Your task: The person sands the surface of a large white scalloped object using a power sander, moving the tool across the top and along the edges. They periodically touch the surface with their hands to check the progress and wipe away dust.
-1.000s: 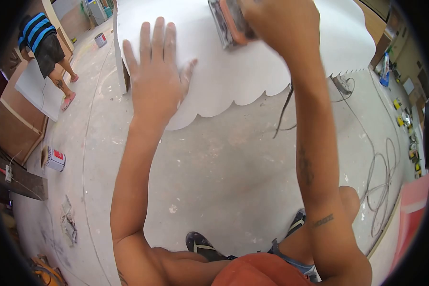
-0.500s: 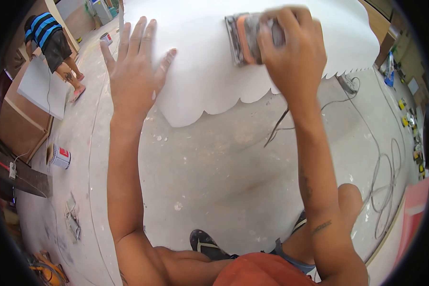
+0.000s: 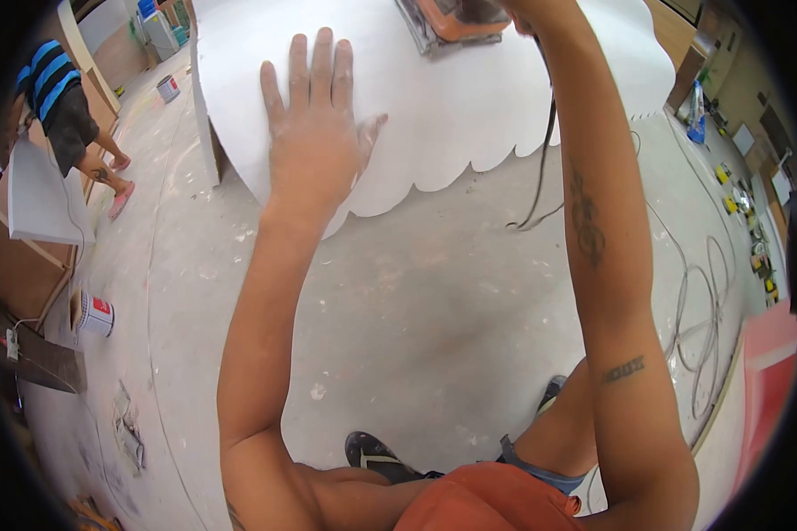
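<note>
A white panel with a scalloped edge [image 3: 434, 115] spans the top of the view. My left hand [image 3: 314, 146] lies flat on it, fingers spread and dusty. An orange-and-grey electric sander [image 3: 460, 19] rests on the panel at the top edge of the view, partly cut off. My right hand [image 3: 524, 12] is gripping the sander; most of its fingers lie out of view. A dark cord [image 3: 546, 150] hangs from the sander side past the panel's scalloped edge toward the floor.
Someone in a striped shirt [image 3: 55, 80] bends over another white panel [image 3: 49, 190] at left. Paint cans [image 3: 96, 314] stand on the dusty floor [image 3: 416, 336]. Cable loops [image 3: 704, 327] lie at right, near a row of tools [image 3: 757, 230]. My sandalled foot [image 3: 376, 451] is below.
The sander and my right hand have moved up and away, toward the panel's far side. My left hand stays flat on the panel but appears further right, as the view has shifted.
</note>
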`<action>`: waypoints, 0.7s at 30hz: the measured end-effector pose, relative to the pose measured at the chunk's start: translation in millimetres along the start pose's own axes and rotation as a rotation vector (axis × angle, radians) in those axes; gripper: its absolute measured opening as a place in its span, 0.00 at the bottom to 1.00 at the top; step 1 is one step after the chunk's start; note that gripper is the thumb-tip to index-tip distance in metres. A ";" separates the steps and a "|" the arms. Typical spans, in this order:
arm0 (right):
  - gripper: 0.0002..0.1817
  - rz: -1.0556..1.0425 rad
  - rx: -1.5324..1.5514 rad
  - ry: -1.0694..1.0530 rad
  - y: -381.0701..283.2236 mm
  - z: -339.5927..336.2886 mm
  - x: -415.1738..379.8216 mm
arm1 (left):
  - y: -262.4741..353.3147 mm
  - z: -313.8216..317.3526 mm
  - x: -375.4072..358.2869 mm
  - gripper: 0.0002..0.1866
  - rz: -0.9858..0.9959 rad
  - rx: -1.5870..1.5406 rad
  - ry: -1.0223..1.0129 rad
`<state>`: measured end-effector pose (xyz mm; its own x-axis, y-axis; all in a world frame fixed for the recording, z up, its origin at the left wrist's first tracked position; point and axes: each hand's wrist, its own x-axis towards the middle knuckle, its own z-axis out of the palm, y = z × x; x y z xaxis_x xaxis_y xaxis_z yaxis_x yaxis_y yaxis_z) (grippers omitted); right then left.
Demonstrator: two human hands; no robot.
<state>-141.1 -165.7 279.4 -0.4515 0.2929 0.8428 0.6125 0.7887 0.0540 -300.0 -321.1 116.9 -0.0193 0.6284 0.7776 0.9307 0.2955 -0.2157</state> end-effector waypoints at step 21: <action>0.13 0.240 0.003 -0.113 10.9 -15.0 -13.2 | -17.9 -17.8 19.1 0.27 0.304 -0.097 -0.006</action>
<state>-118.7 -169.2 276.9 -0.3633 0.5298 0.7664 0.7091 0.6908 -0.1414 -310.6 -327.3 146.2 0.2629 0.6818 0.6826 0.9246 0.0240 -0.3801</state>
